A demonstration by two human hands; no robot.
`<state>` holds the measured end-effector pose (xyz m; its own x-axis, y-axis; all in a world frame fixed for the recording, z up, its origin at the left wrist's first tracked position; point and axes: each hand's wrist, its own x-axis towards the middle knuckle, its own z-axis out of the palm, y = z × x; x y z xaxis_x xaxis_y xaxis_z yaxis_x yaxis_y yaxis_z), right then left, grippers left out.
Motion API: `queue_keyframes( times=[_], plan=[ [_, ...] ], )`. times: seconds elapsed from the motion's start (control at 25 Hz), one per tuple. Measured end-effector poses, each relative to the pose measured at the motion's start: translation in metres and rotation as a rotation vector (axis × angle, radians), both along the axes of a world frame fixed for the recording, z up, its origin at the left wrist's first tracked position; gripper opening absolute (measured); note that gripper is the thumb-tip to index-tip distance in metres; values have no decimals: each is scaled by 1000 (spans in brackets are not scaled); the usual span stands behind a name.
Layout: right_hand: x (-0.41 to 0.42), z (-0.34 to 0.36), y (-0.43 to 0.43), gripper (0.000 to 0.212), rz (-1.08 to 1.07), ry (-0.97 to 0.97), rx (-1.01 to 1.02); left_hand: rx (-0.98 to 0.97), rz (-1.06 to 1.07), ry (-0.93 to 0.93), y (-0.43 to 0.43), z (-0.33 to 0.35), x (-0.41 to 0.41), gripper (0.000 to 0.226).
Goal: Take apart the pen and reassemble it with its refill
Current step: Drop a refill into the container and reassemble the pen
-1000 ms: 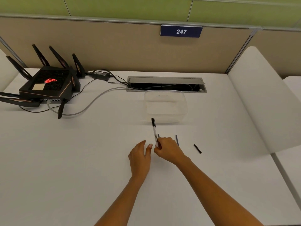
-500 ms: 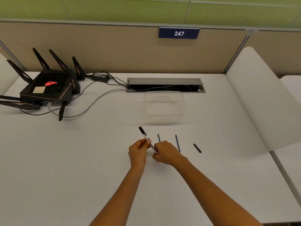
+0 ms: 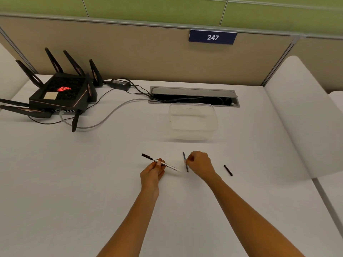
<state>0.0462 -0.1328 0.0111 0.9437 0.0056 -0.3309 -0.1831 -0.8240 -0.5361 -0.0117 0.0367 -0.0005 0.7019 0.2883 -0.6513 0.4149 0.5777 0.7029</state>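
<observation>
My left hand holds the pen barrel, a white tube with print and a black end that points up and left. The barrel sits slightly above the white desk. To its right, my right hand is closed, with its fingertips pinching a thin blue-grey refill that lies nearly upright in the view, close to the desk. A short black pen piece lies loose on the desk to the right of my right hand.
A clear plastic container stands behind the hands. Further back is an open cable slot. A black router with antennas and its cables fill the back left. A white curved panel bounds the right side.
My right hand let go of the pen barrel and moved right onto the refill. My left hand now holds the barrel alone, tilted further to the left.
</observation>
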Motion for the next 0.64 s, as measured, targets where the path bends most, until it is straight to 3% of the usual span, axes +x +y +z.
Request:
queue_keyframes(
  times=[0.2, 0.36, 0.64],
  plan=[
    [6, -14, 15, 19, -35, 26, -144, -73, -10, -11, 3, 0, 0, 25],
    [10, -13, 24, 7, 23, 37, -255, -107, -17, -24, 7, -1, 3, 22],
    [20, -7, 29, 7, 40, 77, -240, -147, -10, -40, 11, -4, 10, 15]
  ],
)
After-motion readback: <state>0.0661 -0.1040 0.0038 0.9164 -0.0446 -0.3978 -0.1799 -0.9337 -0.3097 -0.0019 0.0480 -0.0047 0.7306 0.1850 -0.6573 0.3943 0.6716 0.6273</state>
